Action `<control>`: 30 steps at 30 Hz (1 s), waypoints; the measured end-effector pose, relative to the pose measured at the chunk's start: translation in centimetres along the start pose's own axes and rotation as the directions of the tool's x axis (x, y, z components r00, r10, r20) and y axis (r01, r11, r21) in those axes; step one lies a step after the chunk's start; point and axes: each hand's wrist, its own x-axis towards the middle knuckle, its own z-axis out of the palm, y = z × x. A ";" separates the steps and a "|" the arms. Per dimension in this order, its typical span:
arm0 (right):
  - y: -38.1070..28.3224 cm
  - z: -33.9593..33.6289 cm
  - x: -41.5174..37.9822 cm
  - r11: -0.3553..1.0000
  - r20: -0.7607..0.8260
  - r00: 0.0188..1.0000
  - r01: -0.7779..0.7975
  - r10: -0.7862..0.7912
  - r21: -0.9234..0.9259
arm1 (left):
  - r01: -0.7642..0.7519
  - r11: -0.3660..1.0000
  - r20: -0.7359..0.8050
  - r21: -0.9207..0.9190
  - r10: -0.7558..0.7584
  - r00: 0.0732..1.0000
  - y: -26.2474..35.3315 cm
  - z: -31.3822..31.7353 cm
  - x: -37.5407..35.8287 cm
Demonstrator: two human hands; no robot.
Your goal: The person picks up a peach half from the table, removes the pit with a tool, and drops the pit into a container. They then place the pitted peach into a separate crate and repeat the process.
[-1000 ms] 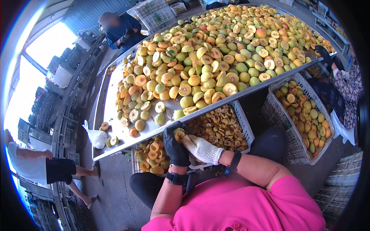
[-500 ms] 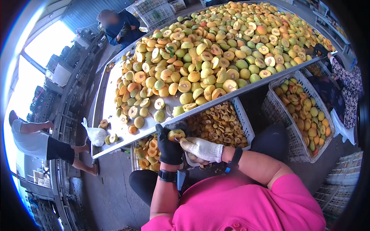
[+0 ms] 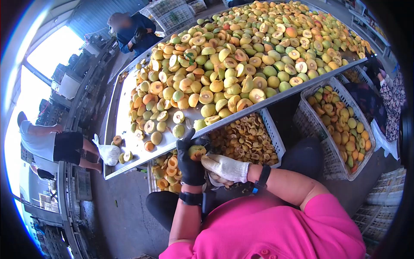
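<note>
My left hand (image 3: 189,162), in a black glove, holds a halved yellow-orange fruit (image 3: 197,151) that looks like a peach or apricot, its cut face turned partly up. Close against the fruit is my right hand (image 3: 226,167) in a white knitted glove, fingers curled closed; whatever they grip is hidden. Both hands are just off the near edge of the metal table (image 3: 129,101). Beneath them sit a crate of hollowed fruit halves (image 3: 169,170) and a crate of small brown-orange pieces (image 3: 248,140).
A large heap of whole and halved fruit (image 3: 224,71) covers much of the table. A white plastic bag (image 3: 109,154) lies at its left corner. A full fruit crate (image 3: 340,129) stands right. Co-workers are at the far side (image 3: 133,34) and right (image 3: 390,103); another person (image 3: 54,140) is left.
My left hand has turned slightly, lifting its fingers and tipping the fruit's cut face. The right hand has barely moved. At left, the person in white has shifted right; the right-hand co-worker's arm has moved.
</note>
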 end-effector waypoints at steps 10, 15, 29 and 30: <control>-0.7 0.2 -0.9 0.995 0.014 0.996 -0.086 0.086 -0.053 | 0.171 0.984 0.007 -0.057 -0.171 0.985 1.4 0.5 -0.1; 0.8 -0.2 -0.2 0.976 0.052 0.986 -0.167 0.161 0.140 | -0.028 0.956 -0.041 0.292 0.042 0.998 0.2 0.7 -0.5; 3.6 -0.8 -1.4 0.902 0.203 0.937 -0.334 0.286 0.274 | 0.430 0.903 0.104 0.002 -0.428 0.898 -1.0 -2.6 -2.3; 3.6 -0.7 -1.5 0.914 0.149 0.944 -0.323 0.294 0.245 | 0.400 0.916 0.100 0.035 -0.401 0.911 -1.4 -2.5 -2.8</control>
